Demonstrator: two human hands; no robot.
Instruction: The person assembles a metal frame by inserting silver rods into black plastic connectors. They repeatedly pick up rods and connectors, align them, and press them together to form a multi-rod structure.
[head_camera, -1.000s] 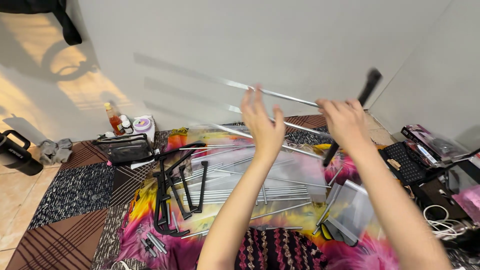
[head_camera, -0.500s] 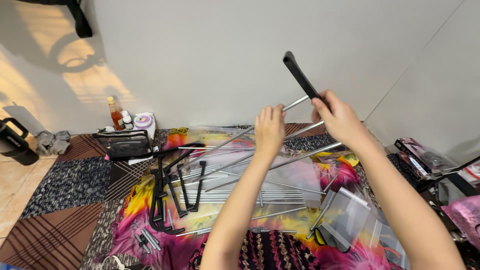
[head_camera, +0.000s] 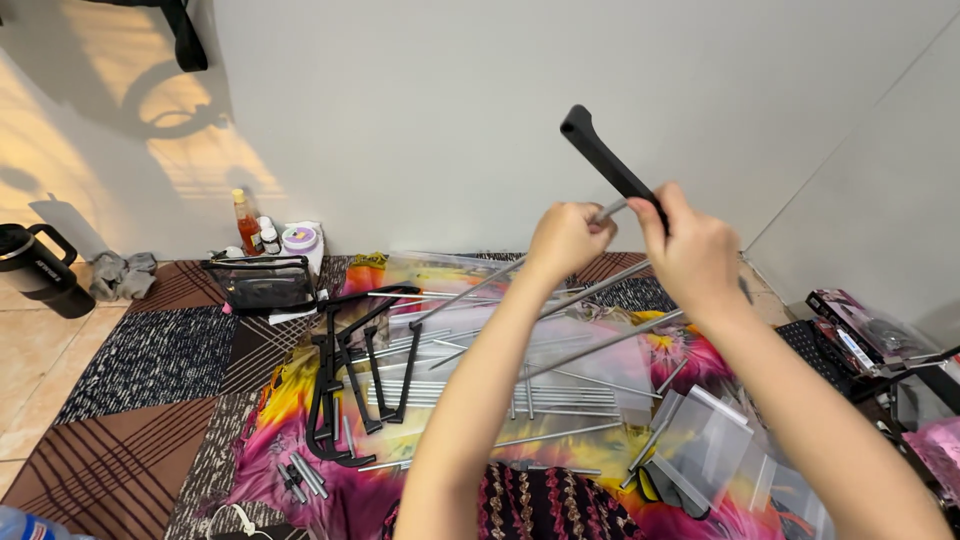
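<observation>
The right hand (head_camera: 695, 245) grips a black plastic bar (head_camera: 605, 160) slanting up-left, while the left hand (head_camera: 565, 235) pinches a thin metal rod (head_camera: 612, 209) meeting the bar's lower end.

Bright and sharp; warm sunlight casts shadows on the left wall (head_camera: 120, 130).

A slim matte-black plastic bar (head_camera: 610, 163) with a flared, rounded end is tilting up toward 11 o'clock, raised before the pale wall. A thin silver metal rod (head_camera: 612, 209) is meeting its lower end, slanting down toward 7 o'clock.
</observation>
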